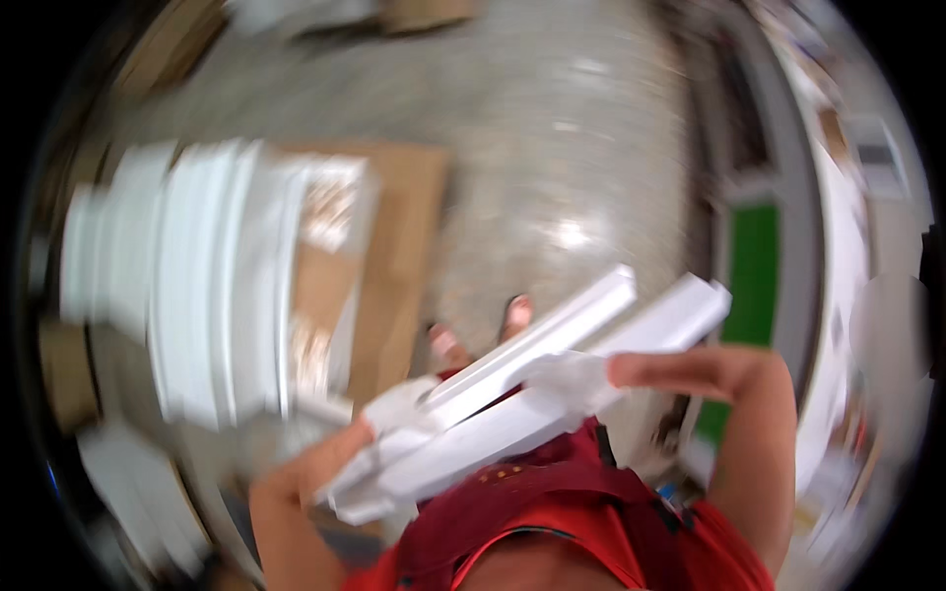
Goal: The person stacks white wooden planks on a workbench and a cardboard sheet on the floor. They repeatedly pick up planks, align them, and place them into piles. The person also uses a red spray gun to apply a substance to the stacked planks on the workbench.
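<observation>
Two long white pieces [537, 347], straight and with ridged edges, lie slantwise across the front of my body, from lower left to upper right. Around their lower-left part is my left hand [402, 406], in a white glove, closed on them. My right hand [574, 382], also gloved in white, grips them farther up, its fingers blurred and partly lost against the white. The far ends spread apart a little past my right hand. Motion blur hides the exact shape and material of the pieces.
To the left, a large stack of white panels [202, 281] stands beside a brown cardboard sheet [399, 261]. On the right runs a workbench with a white top [838, 256] and a green panel [754, 276] along its side. Grey floor [562, 138] stretches ahead, with cardboard [424, 12] beyond.
</observation>
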Motion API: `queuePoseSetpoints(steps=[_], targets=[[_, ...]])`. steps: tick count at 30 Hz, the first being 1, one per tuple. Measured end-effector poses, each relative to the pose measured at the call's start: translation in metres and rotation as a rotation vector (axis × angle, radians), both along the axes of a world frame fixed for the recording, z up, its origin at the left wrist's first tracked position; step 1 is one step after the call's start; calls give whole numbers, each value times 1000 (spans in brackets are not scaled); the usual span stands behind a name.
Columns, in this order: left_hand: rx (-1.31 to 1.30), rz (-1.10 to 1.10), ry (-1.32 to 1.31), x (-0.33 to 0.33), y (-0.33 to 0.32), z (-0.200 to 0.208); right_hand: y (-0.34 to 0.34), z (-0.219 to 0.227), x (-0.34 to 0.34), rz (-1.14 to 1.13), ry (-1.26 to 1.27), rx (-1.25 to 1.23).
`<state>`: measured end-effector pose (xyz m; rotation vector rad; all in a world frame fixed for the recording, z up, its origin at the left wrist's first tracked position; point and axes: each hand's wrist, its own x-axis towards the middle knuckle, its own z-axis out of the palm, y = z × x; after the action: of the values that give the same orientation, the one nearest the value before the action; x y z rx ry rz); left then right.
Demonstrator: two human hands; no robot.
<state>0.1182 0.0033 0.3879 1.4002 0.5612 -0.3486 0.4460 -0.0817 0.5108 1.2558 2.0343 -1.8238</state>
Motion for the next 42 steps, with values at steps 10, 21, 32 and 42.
queuePoseSetpoints(steps=[10,21,32,42], targets=[[-100,-262,179,160,-35,94,-192,35,82,-334,-201,164],[120,-913,258,440,-165,105,-430,-21,188,-1000,-168,143],[-148,-992,224,622,-225,120,-518,68,343,-992,-388,36],[-348,-1028,183,783,-270,108,-564,133,491,-951,-587,-53]])
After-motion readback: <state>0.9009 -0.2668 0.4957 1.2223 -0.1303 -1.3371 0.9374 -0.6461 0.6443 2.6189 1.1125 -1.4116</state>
